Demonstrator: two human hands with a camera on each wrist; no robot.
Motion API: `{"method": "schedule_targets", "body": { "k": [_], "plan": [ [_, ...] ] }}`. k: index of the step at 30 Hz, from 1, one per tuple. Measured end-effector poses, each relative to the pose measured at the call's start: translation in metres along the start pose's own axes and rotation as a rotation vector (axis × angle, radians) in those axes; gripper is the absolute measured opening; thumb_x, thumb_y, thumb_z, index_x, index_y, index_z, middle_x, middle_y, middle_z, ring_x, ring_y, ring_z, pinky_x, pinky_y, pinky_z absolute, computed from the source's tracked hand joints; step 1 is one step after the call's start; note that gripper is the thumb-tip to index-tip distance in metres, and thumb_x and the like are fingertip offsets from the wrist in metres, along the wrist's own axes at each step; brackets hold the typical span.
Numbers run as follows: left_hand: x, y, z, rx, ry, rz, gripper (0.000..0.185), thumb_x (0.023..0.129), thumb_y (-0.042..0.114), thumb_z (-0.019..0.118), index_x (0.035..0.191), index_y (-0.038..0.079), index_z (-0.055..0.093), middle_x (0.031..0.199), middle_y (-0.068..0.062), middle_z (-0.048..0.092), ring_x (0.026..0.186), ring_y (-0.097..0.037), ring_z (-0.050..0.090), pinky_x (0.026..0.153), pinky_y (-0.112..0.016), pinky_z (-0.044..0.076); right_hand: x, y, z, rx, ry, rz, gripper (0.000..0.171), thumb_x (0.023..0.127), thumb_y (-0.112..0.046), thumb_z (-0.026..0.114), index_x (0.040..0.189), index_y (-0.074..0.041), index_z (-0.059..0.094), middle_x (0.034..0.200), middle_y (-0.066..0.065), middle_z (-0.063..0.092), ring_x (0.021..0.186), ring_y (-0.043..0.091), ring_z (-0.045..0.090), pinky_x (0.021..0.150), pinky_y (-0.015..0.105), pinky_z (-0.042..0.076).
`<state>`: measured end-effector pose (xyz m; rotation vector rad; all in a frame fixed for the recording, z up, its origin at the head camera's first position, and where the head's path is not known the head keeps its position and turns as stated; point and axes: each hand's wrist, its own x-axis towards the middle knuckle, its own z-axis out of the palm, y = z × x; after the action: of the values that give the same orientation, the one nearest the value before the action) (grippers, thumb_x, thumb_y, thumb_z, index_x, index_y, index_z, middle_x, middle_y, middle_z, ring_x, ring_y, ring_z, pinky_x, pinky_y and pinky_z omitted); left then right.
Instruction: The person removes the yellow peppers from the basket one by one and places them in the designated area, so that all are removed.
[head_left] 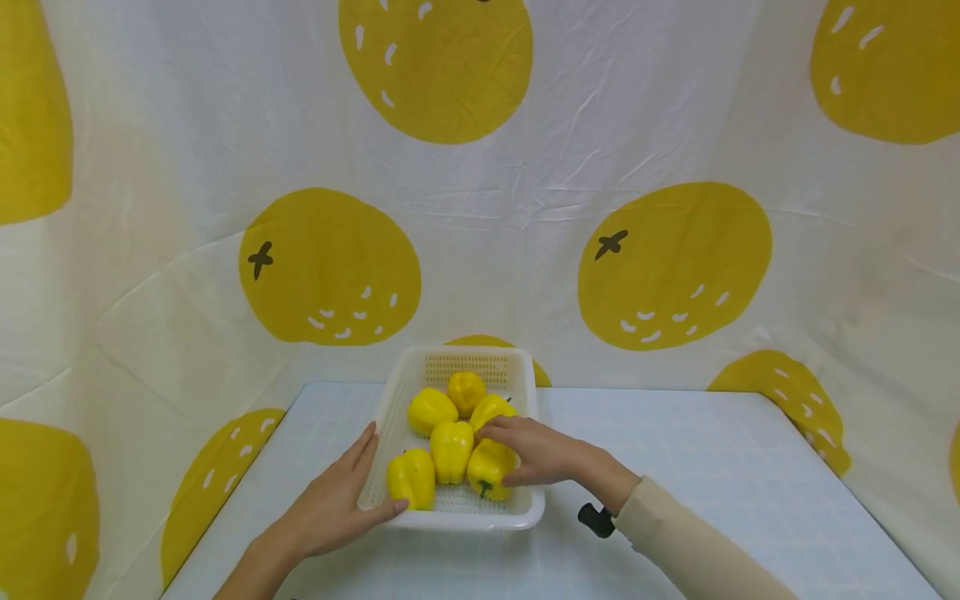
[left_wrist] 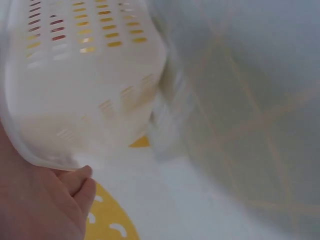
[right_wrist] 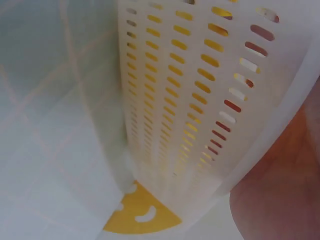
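Observation:
A white plastic basket point(head_left: 510, 523) with slotted walls holds several yellow bell peppers point(head_left: 452, 452). At its near left corner my left hand point(head_left: 333, 500) grips the rim, thumb over the top edge and fingers along the outer side. The left wrist view shows those fingertips point(left_wrist: 82, 180) right at the rim. My right hand point(head_left: 536, 450) reaches in over the right wall and holds a yellow bell pepper point(head_left: 491, 471) with a green stem, fingers over its top and thumb at its right side. In the right wrist view the basket wall point(right_wrist: 170, 100) hides most of that hand.
The basket stands on a table with a pale checked cloth point(head_left: 675, 467). Behind and at the sides hangs a white curtain point(head_left: 495, 250) printed with large yellow fruit. A small black object point(head_left: 596, 520) shows by the right wrist.

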<state>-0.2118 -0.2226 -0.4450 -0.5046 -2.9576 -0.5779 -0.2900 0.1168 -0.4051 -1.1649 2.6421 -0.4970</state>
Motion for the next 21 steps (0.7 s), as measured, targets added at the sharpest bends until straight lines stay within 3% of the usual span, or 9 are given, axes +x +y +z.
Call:
{"method": "schedule_targets", "body": {
  "k": [10, 16, 21],
  "plan": [
    [-0.001, -0.002, 0.003, 0.032, 0.014, -0.018, 0.116, 0.086, 0.083, 0.053, 0.162, 0.001, 0.021, 0.171, -0.011, 0.013, 0.149, -0.039, 0.034, 0.112, -0.059, 0.039, 0.012, -0.003, 0.007, -0.138, -0.082, 0.050, 0.071, 0.080, -0.023, 0.086, 0.145, -0.029, 0.058, 0.148, -0.006, 0.055, 0.127, 0.016, 0.053, 0.114, 0.047, 0.038],
    [-0.001, -0.001, 0.005, 0.022, -0.004, -0.023, 0.116, 0.086, 0.082, 0.053, 0.162, 0.001, 0.019, 0.171, -0.011, 0.011, 0.149, -0.039, 0.034, 0.113, -0.059, 0.038, 0.013, -0.006, 0.008, -0.151, -0.132, 0.109, 0.079, 0.077, -0.018, 0.088, 0.147, -0.036, 0.055, 0.150, -0.009, 0.053, 0.128, 0.018, 0.051, 0.114, 0.048, 0.035],
    [-0.001, -0.002, 0.005, 0.041, 0.015, -0.014, 0.115, 0.087, 0.082, 0.052, 0.162, 0.001, 0.020, 0.171, -0.012, 0.012, 0.149, -0.039, 0.034, 0.113, -0.058, 0.039, 0.012, -0.005, 0.004, -0.131, -0.118, 0.072, 0.078, 0.075, -0.028, 0.091, 0.145, -0.034, 0.056, 0.147, -0.010, 0.055, 0.128, 0.017, 0.052, 0.114, 0.049, 0.037]
  ]
}}
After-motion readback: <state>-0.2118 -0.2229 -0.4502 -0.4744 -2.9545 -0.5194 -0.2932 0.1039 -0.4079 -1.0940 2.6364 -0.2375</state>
